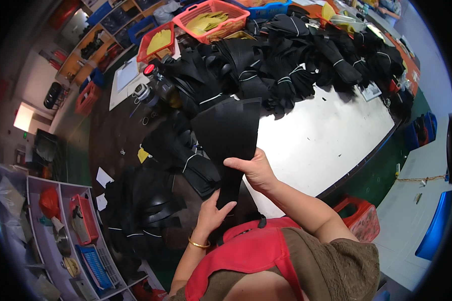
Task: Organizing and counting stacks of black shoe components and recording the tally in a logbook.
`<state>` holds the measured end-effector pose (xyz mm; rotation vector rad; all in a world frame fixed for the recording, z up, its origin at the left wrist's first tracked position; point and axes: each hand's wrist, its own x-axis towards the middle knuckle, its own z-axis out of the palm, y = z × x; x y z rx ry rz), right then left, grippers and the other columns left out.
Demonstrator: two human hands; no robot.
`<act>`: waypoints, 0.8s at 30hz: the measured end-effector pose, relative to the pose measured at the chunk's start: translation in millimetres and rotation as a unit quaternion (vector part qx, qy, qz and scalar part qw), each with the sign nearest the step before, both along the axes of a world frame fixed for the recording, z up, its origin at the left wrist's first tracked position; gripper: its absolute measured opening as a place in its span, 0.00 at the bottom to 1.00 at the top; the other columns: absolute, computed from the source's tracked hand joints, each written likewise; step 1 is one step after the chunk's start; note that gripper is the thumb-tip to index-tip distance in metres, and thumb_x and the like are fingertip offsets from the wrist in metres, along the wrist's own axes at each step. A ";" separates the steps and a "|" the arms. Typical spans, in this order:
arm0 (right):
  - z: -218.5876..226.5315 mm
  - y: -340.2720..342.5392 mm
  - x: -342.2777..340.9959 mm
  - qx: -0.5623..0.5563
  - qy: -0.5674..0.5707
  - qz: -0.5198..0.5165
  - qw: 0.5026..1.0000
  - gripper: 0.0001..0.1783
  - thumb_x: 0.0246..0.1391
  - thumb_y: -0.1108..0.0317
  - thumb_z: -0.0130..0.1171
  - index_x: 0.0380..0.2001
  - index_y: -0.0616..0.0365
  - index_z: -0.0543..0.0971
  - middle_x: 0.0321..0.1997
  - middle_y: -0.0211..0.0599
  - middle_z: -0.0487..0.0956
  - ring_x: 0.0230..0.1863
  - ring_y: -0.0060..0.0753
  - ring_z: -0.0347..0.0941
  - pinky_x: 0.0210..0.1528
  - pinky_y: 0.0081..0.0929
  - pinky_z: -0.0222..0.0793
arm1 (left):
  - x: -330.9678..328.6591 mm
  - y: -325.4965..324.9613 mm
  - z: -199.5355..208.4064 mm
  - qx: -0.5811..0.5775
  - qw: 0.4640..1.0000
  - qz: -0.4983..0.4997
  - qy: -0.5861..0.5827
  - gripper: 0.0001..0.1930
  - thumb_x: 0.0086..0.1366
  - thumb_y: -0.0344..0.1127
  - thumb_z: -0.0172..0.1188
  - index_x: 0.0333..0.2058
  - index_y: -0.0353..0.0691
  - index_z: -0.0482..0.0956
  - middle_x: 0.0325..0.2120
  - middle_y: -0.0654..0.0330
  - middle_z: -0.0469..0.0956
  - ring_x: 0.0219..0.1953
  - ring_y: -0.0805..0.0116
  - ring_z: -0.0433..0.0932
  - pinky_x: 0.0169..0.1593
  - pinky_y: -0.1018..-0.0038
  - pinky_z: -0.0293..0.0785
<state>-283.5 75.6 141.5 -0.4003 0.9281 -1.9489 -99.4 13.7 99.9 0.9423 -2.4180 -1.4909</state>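
1. Closest to the camera, at the bottom of the frame, is the person's red apron (246,253) over a brown top.
2. Just above it, the left hand (212,213) is at the narrow bottom end of a long black sheet (232,138). Its fingers (225,206) lie flat against the sheet and are spread out, not clenched. A gold bangle (198,244) sits on that wrist.
3. The right hand (253,170) grips the sheet's right edge, about halfway up. Its fingers curl over the front, pinching it so it stays up.
4. The sheet is in the middle of the frame. It is wide at the top and thin at the bottom. One hand low and one hand at the side seem to keep it flat and straight.
5. Behind the sheet is the white desk (326,135). Its right part is bare, maybe left that way for laying pieces down.
6. Across the top of the frame lie many bundles of black pieces (286,65), tied with white bands. More tied bundles (145,205) lie at lower left.
7. At the top sit a red basket (211,20) and a smaller one, both holding yellow pieces.
8. A bottle with a red cap (158,83) stands at the upper left.
9. Grey shelves (60,236) with small things are at the far lower left.
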 end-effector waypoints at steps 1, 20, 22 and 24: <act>1.1 0.3 0.2 -0.002 0.002 0.009 1.000 0.14 0.47 0.76 0.66 0.40 0.61 0.79 0.39 0.31 0.80 0.40 0.21 0.74 0.46 0.21 0.70 | 0.1 0.5 0.4 -0.001 1.000 -0.004 -0.001 0.27 0.55 0.40 0.66 0.52 0.37 0.71 0.37 0.50 0.81 0.39 0.61 0.81 0.41 0.71 0.75; -28.8 -5.2 -40.1 0.071 -0.018 -0.139 0.988 0.17 0.50 0.73 0.62 0.45 0.60 0.75 0.42 0.31 0.78 0.42 0.25 0.74 0.48 0.24 0.69 | -7.4 -7.3 -43.8 0.102 0.989 -0.100 -0.038 0.39 0.56 0.47 0.64 0.62 0.40 0.58 0.43 0.44 0.77 0.43 0.56 0.79 0.45 0.68 0.73; -29.8 -8.3 -48.0 0.074 -0.007 -0.155 0.985 0.17 0.51 0.73 0.62 0.45 0.60 0.75 0.42 0.32 0.78 0.42 0.26 0.74 0.49 0.24 0.69 | -13.1 -5.1 -42.8 0.116 0.987 -0.107 0.009 0.37 0.57 0.45 0.64 0.61 0.39 0.59 0.43 0.46 0.78 0.43 0.57 0.79 0.46 0.69 0.73; -29.8 -13.1 -62.4 0.086 0.023 -0.193 0.977 0.16 0.52 0.72 0.61 0.46 0.60 0.74 0.44 0.33 0.78 0.44 0.27 0.74 0.49 0.24 0.69 | -26.9 -10.4 -40.6 0.131 0.987 -0.094 0.013 0.35 0.57 0.44 0.64 0.60 0.38 0.61 0.45 0.48 0.77 0.46 0.57 0.78 0.48 0.69 0.72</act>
